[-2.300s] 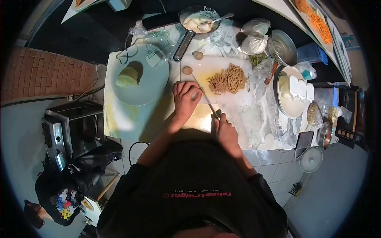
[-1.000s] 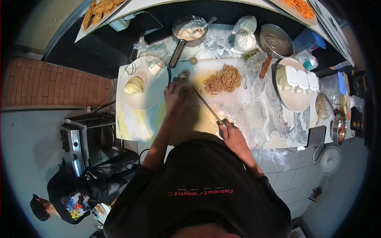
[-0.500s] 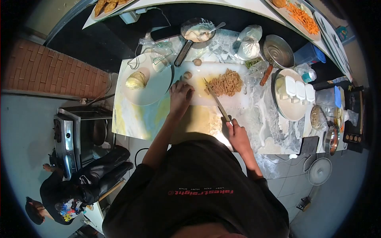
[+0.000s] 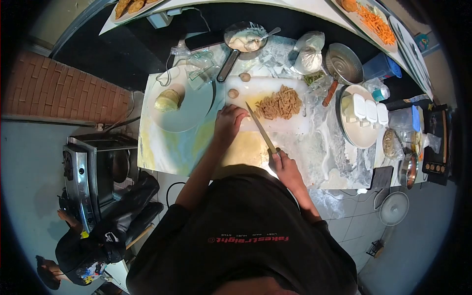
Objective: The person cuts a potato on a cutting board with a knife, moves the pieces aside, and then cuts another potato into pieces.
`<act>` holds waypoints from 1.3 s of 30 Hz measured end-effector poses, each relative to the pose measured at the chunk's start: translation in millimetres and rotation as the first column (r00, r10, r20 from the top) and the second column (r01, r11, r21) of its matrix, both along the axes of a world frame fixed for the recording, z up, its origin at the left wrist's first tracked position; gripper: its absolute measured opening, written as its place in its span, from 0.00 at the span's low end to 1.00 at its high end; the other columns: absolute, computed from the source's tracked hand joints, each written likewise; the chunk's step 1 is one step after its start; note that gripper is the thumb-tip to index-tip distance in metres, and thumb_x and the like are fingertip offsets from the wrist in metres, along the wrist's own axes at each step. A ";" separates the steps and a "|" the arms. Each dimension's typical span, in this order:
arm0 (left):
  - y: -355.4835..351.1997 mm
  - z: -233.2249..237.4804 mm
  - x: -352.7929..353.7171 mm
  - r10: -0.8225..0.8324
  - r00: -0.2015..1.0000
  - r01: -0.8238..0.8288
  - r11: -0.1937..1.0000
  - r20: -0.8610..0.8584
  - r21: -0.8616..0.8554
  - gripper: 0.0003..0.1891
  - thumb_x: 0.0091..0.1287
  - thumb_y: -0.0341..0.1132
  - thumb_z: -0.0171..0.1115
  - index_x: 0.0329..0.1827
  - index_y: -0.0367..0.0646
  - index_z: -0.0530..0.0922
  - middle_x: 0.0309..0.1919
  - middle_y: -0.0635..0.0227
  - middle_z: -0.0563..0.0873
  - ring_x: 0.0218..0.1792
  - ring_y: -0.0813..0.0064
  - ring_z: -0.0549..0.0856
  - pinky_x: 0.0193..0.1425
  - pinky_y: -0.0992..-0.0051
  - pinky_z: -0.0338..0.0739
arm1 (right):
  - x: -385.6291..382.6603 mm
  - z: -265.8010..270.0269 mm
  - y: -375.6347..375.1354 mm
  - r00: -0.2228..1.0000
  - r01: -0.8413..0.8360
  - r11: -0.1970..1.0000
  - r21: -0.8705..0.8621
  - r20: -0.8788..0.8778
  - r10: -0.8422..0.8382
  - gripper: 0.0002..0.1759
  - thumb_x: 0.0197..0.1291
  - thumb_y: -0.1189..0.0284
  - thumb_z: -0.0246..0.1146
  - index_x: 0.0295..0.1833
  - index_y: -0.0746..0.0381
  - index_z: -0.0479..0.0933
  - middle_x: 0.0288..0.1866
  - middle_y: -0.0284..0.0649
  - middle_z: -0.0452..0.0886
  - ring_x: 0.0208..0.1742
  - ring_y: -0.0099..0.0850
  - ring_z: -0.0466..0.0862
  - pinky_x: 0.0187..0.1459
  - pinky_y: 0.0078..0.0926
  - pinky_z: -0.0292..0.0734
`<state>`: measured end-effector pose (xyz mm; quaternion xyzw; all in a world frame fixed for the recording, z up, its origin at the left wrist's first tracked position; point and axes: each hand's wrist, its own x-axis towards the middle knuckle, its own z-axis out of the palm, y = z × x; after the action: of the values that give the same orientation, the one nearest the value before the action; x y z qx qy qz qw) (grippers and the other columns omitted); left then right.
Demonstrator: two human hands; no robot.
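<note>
My right hand (image 4: 286,169) is wrapped round the handle of a kitchen knife (image 4: 261,127), whose blade points up and left across the white cutting board (image 4: 258,83). Just left of the blade, my left hand (image 4: 228,123) rests at the board's near-left corner with its fingers curled together; anything inside them is hidden. Beyond that hand sits a small round pale-brown piece (image 4: 233,94), with a similar round piece (image 4: 245,77) at the board's far edge. A heap of chopped brown strips (image 4: 281,103) lies on the board, right of the knife tip.
To the left, a large plate (image 4: 189,115) bears a pale cabbage-like piece (image 4: 167,100). Behind the board stand a pan of white mixture (image 4: 243,42), a bag of white powder (image 4: 309,59) and a metal pot (image 4: 346,64). A co-worker (image 4: 93,246) is beside a stove at left.
The knife and my right hand have shifted left, bringing the blade nearer my left hand. My left hand has moved slightly right and toward me, away from the round piece.
</note>
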<state>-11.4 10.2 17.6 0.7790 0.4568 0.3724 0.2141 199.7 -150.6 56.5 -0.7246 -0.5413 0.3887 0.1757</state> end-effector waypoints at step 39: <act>-18.8 -4.0 11.2 0.093 0.991 -0.086 0.994 -0.099 0.071 0.09 0.59 0.36 0.75 0.40 0.48 0.84 0.47 0.72 0.80 0.54 0.65 0.77 0.61 0.62 0.67 | -25.2 8.8 16.1 0.999 0.047 0.996 -0.078 0.010 -0.046 0.26 0.81 0.57 0.45 0.64 0.70 0.71 0.32 0.68 0.82 0.40 0.67 0.83 0.41 0.59 0.78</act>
<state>-0.3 -8.6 13.6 0.7824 0.4890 0.3564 0.1476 174.6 -134.4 65.3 -0.7450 -0.5093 0.4024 0.1538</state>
